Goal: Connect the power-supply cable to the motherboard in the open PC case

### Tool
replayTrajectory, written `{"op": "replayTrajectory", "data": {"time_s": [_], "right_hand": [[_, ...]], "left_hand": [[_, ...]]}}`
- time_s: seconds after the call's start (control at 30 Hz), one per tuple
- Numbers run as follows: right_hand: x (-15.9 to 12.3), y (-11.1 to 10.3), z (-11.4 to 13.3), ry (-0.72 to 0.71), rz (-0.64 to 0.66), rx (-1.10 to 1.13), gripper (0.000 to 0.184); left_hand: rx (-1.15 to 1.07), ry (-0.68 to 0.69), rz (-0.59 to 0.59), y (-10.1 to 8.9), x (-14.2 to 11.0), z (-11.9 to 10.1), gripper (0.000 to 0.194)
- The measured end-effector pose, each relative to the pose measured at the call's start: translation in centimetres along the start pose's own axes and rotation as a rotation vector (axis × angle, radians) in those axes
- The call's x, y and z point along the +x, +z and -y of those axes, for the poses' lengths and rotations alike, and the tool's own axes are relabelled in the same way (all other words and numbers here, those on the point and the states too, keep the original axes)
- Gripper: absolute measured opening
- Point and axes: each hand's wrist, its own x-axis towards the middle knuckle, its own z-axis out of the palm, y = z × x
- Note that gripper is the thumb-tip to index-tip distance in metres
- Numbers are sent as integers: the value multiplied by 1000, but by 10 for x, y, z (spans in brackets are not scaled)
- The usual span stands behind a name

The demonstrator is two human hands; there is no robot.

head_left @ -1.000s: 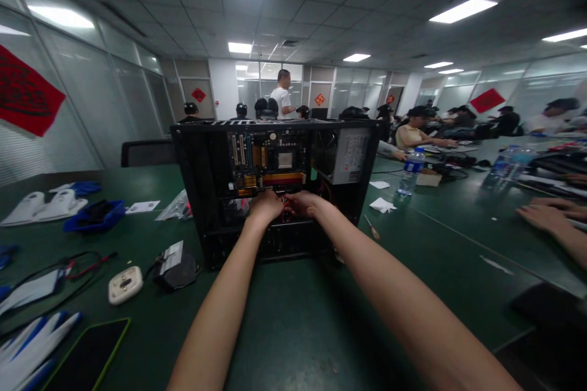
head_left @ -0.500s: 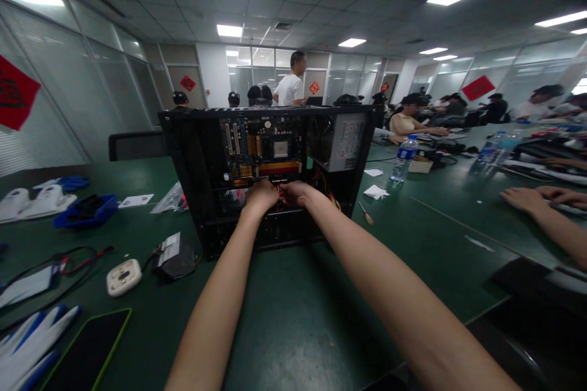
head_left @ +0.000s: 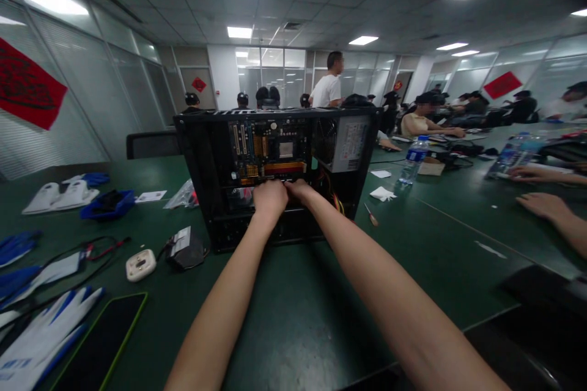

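Note:
An open black computer case (head_left: 202, 177) stands on the green table (head_left: 293, 305), showing its motherboard (head_left: 270, 156) and a grey power supply (head_left: 348, 143). Both my arms reach into it. My left hand (head_left: 269, 198) is curled closed just under the motherboard's lower edge. My right hand (head_left: 299, 190) touches it from the right, fingers bent into the case. Red and yellow wires (head_left: 337, 198) hang to the right of my hands. What the fingers hold is hidden.
Left of the case lie a black drive (head_left: 186, 248), a white plug block (head_left: 140, 264), cables, a dark tablet (head_left: 98, 345), gloves (head_left: 41, 336) and a blue tray (head_left: 107, 203). A screwdriver (head_left: 370, 215), tissue and water bottle (head_left: 411, 160) lie right. Another person's hands (head_left: 543, 204) rest at the right edge.
My hands have risen slightly and drawn together under the motherboard. The view has swung a little to the left. The standing person in white has walked to the right.

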Motion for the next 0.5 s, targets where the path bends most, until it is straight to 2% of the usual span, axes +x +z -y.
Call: {"op": "replayTrajectory", "data": {"time_s": [0.07,0.13,0.2,0.27,0.33,0.4,0.5], "right_hand": [[-3,-4,-1,-50,-33,-122,19],[-6,-7,-1,-91,-40,-251,29],[-10,-9,0,-141,-52,-372,37],[-16,-10,0,-208,-89,-473,36],[-24,-11,0,-285,-118,-554,36],[-32,-13,-1,-426,-162,-734,45],[-42,-17,-3,-596,-180,-928,55]], "left_hand": [[-26,93,-48,0,-24,-4,41],[-70,296,-65,2,-57,-1,37],[-107,512,-113,3,-96,14,44],[-168,598,-62,-2,-139,42,42],[-223,440,-32,-13,-183,80,36],[-103,225,-55,-30,-223,125,36],[186,-201,-87,-56,-270,192,59]]}}
